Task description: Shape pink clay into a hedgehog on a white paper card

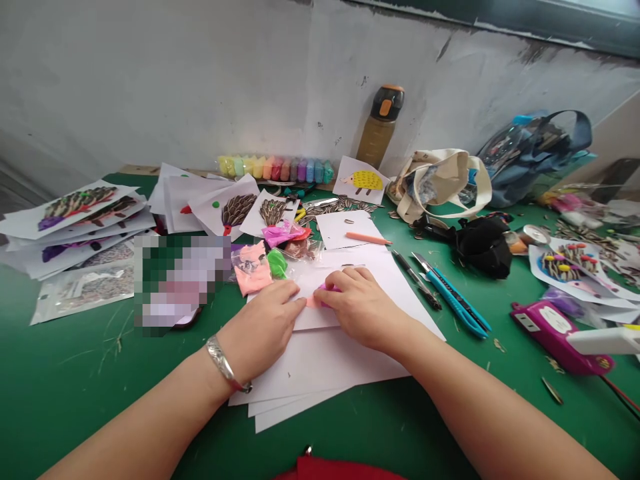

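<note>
Green table (75,387), cluttered, grey wall (150,80).

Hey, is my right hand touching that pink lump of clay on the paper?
Touching. The head view shows the right hand with fingers pressed over the pink clay on the white paper.

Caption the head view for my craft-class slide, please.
Both hands, left and right, press pink clay onto white paper on a green table.

A pixelated block (175,280) at left of centre hides whatever lies there. The small pink lump of clay (320,297) is mostly covered by the right hand (363,307). The white glue gun (605,340) is cut off at the right edge.
</note>
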### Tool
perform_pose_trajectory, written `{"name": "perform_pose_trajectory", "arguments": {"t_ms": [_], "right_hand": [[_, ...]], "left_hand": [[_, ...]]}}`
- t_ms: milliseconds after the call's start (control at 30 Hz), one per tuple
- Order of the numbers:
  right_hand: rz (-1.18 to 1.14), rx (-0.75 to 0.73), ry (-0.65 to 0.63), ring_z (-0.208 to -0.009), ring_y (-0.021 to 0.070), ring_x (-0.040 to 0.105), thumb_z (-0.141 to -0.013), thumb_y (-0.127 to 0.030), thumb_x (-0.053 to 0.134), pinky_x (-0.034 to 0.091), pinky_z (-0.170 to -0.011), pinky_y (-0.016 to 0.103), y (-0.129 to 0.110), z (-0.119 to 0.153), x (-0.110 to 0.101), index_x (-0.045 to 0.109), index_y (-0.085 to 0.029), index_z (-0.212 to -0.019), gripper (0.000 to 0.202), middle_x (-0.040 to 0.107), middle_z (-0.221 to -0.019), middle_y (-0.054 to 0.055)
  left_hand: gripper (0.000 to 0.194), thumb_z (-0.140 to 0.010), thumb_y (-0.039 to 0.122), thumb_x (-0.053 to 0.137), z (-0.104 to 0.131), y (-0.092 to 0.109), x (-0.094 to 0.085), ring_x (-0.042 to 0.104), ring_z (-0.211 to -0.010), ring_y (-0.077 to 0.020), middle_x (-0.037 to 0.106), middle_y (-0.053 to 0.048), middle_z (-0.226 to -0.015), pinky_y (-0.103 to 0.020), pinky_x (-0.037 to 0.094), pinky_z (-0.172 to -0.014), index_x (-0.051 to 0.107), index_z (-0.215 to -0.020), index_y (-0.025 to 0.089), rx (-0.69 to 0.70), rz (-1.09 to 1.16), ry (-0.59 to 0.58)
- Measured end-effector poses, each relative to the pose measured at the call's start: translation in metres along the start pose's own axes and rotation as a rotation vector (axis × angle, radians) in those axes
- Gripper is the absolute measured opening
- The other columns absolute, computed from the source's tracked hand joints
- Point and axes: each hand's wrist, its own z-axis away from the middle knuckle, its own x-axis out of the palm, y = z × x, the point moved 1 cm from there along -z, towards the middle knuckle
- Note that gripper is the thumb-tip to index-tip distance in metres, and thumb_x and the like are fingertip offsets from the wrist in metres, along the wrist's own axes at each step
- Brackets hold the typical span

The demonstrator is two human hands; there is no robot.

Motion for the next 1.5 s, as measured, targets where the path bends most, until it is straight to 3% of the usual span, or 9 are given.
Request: {"name": "perform_pose_trajectory", "arguments": {"t_ms": [200, 467, 667, 1100, 1267, 1500], "right_hand": [[-0.06, 0.05, -0.011, -0.089, 0.02, 0.045, -0.089, -0.003, 0.047, 0.029, -0.084, 0.035, 0.0, -0.004, 0.004, 0.068, -0.026, -0.105, 0.035, 0.058, -0.096, 0.004], [0.144, -0.007, -0.062, -0.09, 0.0236, 0.045, -0.093, -0.01, 0.049, 0.026, -0.087, 0.042, -0.004, -0.001, -0.007, 0.065, -0.027, -0.119, 0.035, 0.06, -0.103, 0.009], [0.064, -0.004, -0.032, -0.095, 0.0224, 0.046, -0.092, -0.008, 0.049, 0.028, -0.091, 0.04, -0.005, 0.001, -0.006, 0.067, -0.031, -0.117, 0.039, 0.06, -0.112, 0.007], [0.092, -0.062, -0.076, -0.09, 0.022, 0.046, -0.093, -0.008, 0.047, 0.029, -0.088, 0.041, -0.02, 0.0, -0.008, 0.067, -0.024, -0.113, 0.032, 0.062, -0.105, 0.009], [0.177, -0.098, -0.112, -0.087, 0.0227, 0.046, -0.094, -0.008, 0.045, 0.029, -0.088, 0.043, -0.024, -0.003, -0.012, 0.067, -0.019, -0.104, 0.027, 0.061, -0.099, 0.009], [0.023, -0.052, -0.018, -0.092, 0.0206, 0.047, -0.094, -0.008, 0.047, 0.028, -0.09, 0.039, -0.012, 0.001, -0.006, 0.068, -0.029, -0.112, 0.035, 0.06, -0.115, 0.007]], "left_hand": [[0.028, -0.094, 0.004, 0.04, -0.001, 0.0, 0.0, 0.051, -0.092, -0.0232, 0.055, -0.009, -0.098, -0.039, 0.046, -0.082, 0.066, -0.098, 0.013, 0.003, 0.005, 0.003], [0.028, -0.094, 0.004, 0.04, 0.0, -0.001, 0.0, 0.053, -0.094, -0.0232, 0.056, -0.01, -0.099, -0.038, 0.048, -0.084, 0.066, -0.096, 0.014, 0.027, -0.024, 0.035], [0.027, -0.093, 0.003, 0.042, 0.0, 0.0, -0.001, 0.055, -0.096, -0.0233, 0.058, -0.009, -0.099, -0.039, 0.05, -0.087, 0.067, -0.098, 0.014, 0.036, -0.01, 0.033], [0.029, -0.094, 0.008, 0.042, 0.001, -0.006, 0.002, 0.059, -0.116, -0.024, 0.069, -0.011, -0.113, -0.041, 0.047, -0.109, 0.069, -0.104, 0.014, 0.103, -0.103, 0.124], [0.031, -0.094, 0.008, 0.04, 0.0, -0.005, 0.001, 0.062, -0.11, -0.0247, 0.07, -0.012, -0.108, -0.042, 0.05, -0.105, 0.07, -0.097, 0.013, 0.094, -0.098, 0.12], [0.029, -0.094, 0.007, 0.042, 0.0, -0.004, 0.0, 0.06, -0.113, -0.0258, 0.069, -0.013, -0.111, -0.044, 0.049, -0.107, 0.07, -0.099, 0.012, 0.082, -0.076, 0.084]]}}
